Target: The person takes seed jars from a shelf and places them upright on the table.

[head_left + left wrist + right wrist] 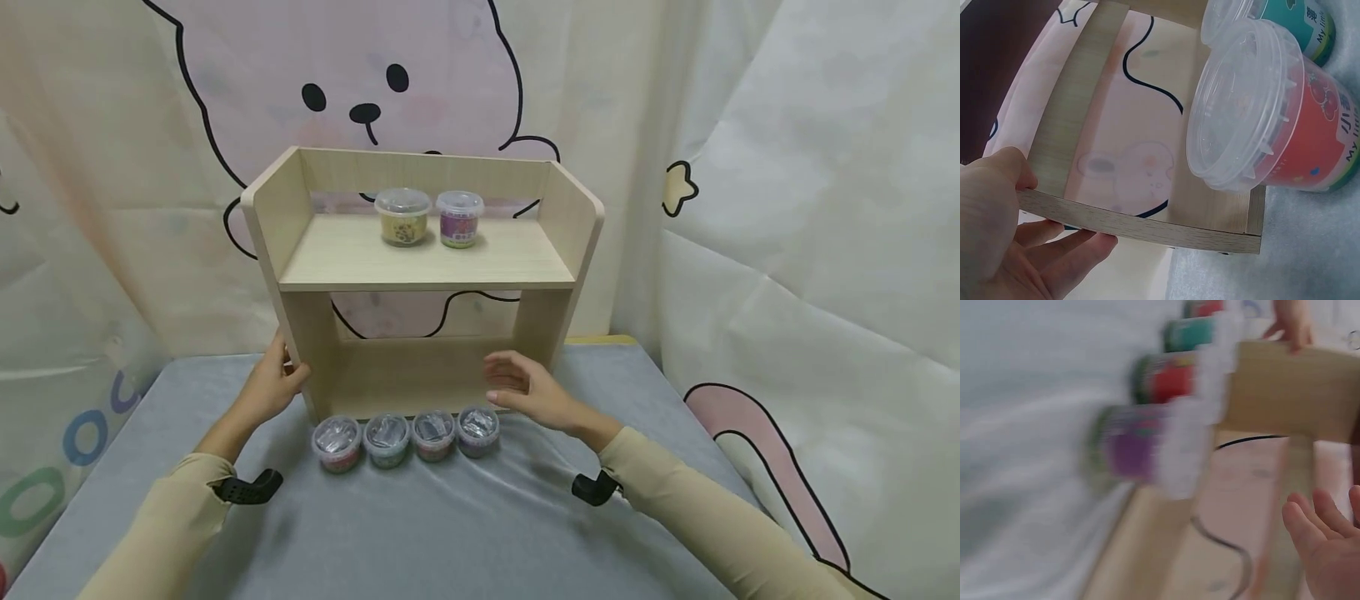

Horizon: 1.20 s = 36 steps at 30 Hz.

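A light wooden two-tier shelf (427, 272) stands on the table. My left hand (272, 385) grips the edge of its left side panel (1141, 224), thumb on one face and fingers on the other. In front of the lower tier my right hand (534, 392) hovers with fingers loosely bent, holding nothing, near the purple lidded tub (477, 430). That tub ends a row of several clear-lidded tubs, with a red tub (1310, 125) at the left end and a teal tub (1300, 25) beside it. On the upper tier sit a yellow tub (403, 227) and a purple-labelled tub (459, 229).
A grey-blue cloth (420, 533) covers the table. Printed curtains (810, 217) hang behind and at both sides. Black bands (251, 487) circle both wrists. The right wrist view is blurred around the tubs.
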Available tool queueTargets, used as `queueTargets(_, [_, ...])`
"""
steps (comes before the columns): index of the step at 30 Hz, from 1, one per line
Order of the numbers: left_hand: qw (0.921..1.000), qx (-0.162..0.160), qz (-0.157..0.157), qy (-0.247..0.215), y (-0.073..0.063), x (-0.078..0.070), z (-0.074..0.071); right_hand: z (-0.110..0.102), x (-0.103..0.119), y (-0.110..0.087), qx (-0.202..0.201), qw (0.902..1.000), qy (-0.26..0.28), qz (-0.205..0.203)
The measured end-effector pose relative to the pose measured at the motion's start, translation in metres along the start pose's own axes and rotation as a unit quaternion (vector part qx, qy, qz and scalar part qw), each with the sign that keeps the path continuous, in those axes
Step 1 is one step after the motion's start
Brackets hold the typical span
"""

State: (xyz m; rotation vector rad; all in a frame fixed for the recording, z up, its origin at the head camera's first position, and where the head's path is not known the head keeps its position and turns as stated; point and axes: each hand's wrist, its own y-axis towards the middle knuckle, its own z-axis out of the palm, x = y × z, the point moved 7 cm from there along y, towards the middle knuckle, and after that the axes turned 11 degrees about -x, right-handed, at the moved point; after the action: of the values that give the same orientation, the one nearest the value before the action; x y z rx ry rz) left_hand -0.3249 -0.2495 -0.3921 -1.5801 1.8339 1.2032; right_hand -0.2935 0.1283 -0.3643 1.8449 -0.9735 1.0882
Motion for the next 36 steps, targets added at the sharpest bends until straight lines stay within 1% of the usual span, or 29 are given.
queueTargets(4, [0.9999,0.004,-0.005,-0.008,-0.003,0.002,-0.001,0.001,0.038,0.009,0.014,0.9997,0.009,-0.017])
queueTargets(8, [0.9999,0.005,-0.006,-0.011,-0.005,0.004,-0.001,0.0,0.071,0.018,0.018,0.9988,0.027,-0.038])
queueTargets(11, [0.9999,0.005,-0.006,-0.01,-0.006,0.005,-0.002,-0.003,0.089,0.025,0.012,0.9985,0.034,-0.043])
queueTargets(15, [0.9999,0.006,-0.007,-0.008,-0.007,0.006,-0.003,-0.007,0.106,0.037,0.001,0.9984,0.032,-0.046])
queueTargets(20, [0.9999,0.004,-0.011,-0.003,-0.005,0.003,-0.006,-0.01,0.119,0.052,-0.006,0.9981,0.037,-0.049])
queueTargets(24, [0.9999,-0.002,-0.01,0.006,-0.003,0.0,-0.007,-0.013,0.125,0.06,-0.011,0.9982,0.037,-0.047])
queueTargets(28, [1.0,-0.007,-0.006,0.0,-0.001,0.0,-0.005,-0.02,0.128,0.065,-0.022,0.9979,0.037,-0.049])
queueTargets(36, [0.9999,0.002,-0.006,0.009,0.0,0.0,0.001,-0.037,0.131,0.077,-0.052,0.996,0.05,-0.052])
